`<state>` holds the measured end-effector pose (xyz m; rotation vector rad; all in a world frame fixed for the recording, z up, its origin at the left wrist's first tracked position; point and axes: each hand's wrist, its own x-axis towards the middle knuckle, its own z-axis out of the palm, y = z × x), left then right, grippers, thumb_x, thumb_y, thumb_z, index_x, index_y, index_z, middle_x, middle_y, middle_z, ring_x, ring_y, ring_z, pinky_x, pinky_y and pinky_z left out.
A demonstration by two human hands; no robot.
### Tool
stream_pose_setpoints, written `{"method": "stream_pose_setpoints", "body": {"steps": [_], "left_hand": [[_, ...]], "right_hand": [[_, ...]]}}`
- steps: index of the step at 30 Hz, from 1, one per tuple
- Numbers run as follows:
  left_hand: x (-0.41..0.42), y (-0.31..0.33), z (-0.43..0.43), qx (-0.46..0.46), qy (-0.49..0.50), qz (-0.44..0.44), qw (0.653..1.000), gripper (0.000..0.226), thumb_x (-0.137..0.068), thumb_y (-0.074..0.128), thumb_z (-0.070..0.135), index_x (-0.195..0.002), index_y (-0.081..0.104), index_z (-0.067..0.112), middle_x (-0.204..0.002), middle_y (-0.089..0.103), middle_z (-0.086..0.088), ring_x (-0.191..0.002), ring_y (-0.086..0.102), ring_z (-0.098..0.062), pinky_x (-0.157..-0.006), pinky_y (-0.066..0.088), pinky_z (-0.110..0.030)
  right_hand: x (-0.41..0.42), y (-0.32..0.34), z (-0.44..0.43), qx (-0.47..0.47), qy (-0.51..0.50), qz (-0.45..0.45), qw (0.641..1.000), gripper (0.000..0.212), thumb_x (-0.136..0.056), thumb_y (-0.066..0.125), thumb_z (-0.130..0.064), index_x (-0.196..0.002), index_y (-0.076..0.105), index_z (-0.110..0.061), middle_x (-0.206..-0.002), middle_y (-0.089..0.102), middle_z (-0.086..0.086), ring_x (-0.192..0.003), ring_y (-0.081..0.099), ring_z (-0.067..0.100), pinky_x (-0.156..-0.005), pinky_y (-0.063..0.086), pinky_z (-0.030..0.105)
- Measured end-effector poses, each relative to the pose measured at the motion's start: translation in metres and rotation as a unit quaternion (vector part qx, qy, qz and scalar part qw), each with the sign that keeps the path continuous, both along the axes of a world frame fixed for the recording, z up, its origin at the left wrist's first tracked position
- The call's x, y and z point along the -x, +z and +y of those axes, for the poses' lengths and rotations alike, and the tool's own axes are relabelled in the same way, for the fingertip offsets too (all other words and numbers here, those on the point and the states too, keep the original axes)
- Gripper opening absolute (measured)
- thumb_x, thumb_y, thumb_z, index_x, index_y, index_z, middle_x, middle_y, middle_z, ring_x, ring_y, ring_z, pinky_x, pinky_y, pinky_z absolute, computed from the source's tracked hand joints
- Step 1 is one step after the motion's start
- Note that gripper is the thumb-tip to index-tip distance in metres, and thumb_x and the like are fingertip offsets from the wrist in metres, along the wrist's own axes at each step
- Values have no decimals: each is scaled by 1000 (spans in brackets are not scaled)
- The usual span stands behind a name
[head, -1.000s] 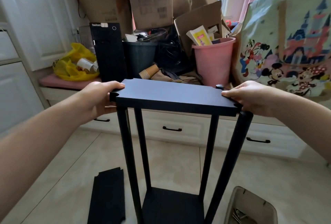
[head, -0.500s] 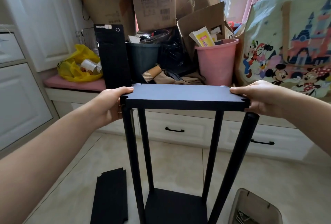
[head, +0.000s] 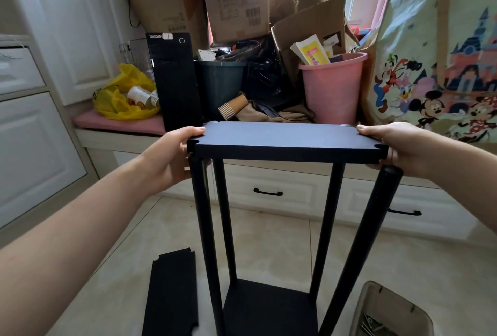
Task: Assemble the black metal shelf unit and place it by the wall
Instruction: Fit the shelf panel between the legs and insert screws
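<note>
Matte black shelf stands on the tile floor — four round posts, notched top panel; the near-right post leans out, unseated. The left hand and right hand each clasp a panel end.

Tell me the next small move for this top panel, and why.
Probably nudge the near right post inward until its top sits under the top panel's near right corner. That post leans out past the panel edge below the right hand, while the near left post meets its corner beside the left hand.
</note>
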<state>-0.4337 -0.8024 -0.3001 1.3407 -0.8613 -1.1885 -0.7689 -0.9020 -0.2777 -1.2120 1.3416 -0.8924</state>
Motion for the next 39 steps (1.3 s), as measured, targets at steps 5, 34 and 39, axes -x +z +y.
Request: {"method": "stream_pose_setpoints", "body": {"steps": [5, 34, 39], "left_hand": [[2, 0, 6, -1, -34, -38, 999, 39, -97, 55, 41, -125, 57, 14, -63, 65, 4, -72, 53, -16, -75, 47, -31], [-3, -3, -7, 21, 19, -48, 998, 31, -99, 58, 38, -116, 58, 12, -57, 62, 4, -47, 56, -9, -46, 51, -22], [-3, -8, -8, 16, 18, -36, 999, 37, -97, 60, 39, -120, 59, 11, -65, 65, 2, -55, 61, -8, -53, 53, -22]], "right_hand": [[2, 1, -5, 2, -18, 17, 1000, 21, -99, 58, -29, -113, 60, -14, -75, 58, 1, -62, 54, 15, -62, 44, 29], [-8, -11, -10, 9, -67, -37, 997, 18, -98, 60, -34, -98, 57, -16, -76, 55, -3, -35, 54, 3, -37, 43, 15], [-8, -12, -7, 8, -64, -43, 997, 25, -97, 61, -33, -113, 60, -13, -86, 60, -1, -53, 59, 7, -38, 49, 17]]}}
